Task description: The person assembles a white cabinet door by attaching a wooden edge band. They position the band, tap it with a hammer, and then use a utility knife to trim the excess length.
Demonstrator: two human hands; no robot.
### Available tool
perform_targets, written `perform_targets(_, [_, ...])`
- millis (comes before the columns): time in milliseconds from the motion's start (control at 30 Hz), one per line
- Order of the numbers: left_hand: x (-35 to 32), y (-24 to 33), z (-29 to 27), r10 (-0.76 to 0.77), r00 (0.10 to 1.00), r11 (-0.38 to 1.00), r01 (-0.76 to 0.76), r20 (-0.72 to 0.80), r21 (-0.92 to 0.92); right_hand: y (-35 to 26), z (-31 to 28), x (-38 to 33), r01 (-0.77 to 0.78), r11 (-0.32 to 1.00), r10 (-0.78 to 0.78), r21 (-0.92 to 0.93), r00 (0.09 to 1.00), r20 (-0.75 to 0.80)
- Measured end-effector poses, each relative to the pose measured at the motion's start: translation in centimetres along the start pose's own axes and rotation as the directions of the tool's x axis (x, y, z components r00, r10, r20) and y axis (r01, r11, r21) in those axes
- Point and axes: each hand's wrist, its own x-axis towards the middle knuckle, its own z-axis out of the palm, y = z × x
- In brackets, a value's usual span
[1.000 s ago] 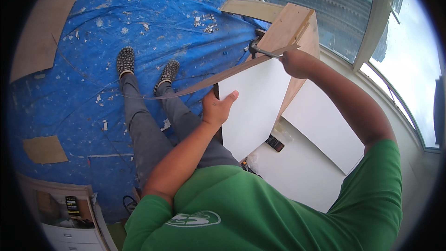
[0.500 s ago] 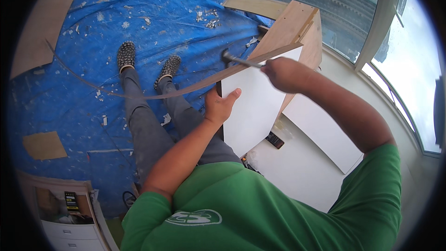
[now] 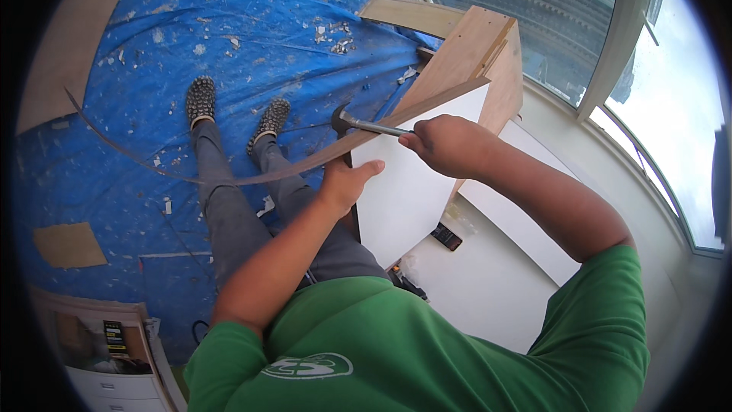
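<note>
My right hand (image 3: pixel 442 146) is closed round the handle of a claw hammer (image 3: pixel 374 127). The hammer head lies over the edge of a white-faced board (image 3: pixel 415 187), beside a long thin brown edging strip (image 3: pixel 309 160). That strip runs along the board's far edge, and its loose end curves out to the left across my legs. My left hand (image 3: pixel 345 187) grips the board's left edge, thumb on the white face and fingers hidden underneath. Whether the hammer touches the strip I cannot tell.
Behind the board stands a plywood box (image 3: pixel 465 49) by the window. Blue sheeting (image 3: pixel 152 183) with scattered debris covers the floor. A black phone-like device (image 3: pixel 446 236) lies on a white surface at right, near another white panel (image 3: pixel 526 206). White drawers (image 3: pixel 114 385) stand lower left.
My right hand and the hammer have moved down and to the left, bringing the head nearer my left hand. The left hand keeps its grip on the board; the whole view has shifted slightly.
</note>
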Motion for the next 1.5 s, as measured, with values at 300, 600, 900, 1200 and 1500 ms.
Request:
perform_targets(300, [-2.9, -1.0, -0.5, -0.045, 0.999, 0.999, 0.045, 0.008, -0.004, 12.2, 0.0, 1.7, -0.251, 0.967, 0.244, -0.049, 0.964, -0.108])
perform_targets(600, [-2.7, -1.4, -0.4, 0.029, 0.999, 0.998, -0.031, 0.033, 0.047, 12.3, 0.0, 0.5, -0.248, 0.968, 0.249, 0.021, 0.964, -0.093])
perform_targets(900, [-4.4, -0.9, -0.3, -0.038, 0.998, 0.996, 0.033, 0.054, 0.087, 18.3, -1.9, 0.2, -0.539, 0.834, 0.546, 0.117, 0.836, -0.047])
perform_targets(1200, [-4.9, -1.1, -0.2, -0.002, 0.999, 0.994, -0.003, 0.05, 0.107, 20.0, -2.3, 0.4, -0.525, 0.851, 0.526, 0.033, 0.848, -0.069])
perform_targets(1500, [-6.5, 0.4, -0.9, -0.119, 0.992, 0.967, 0.109, 0.03, 0.23, 22.5, -2.7, 0.0, -0.476, 0.874, 0.439, -0.1, 0.861, -0.256])
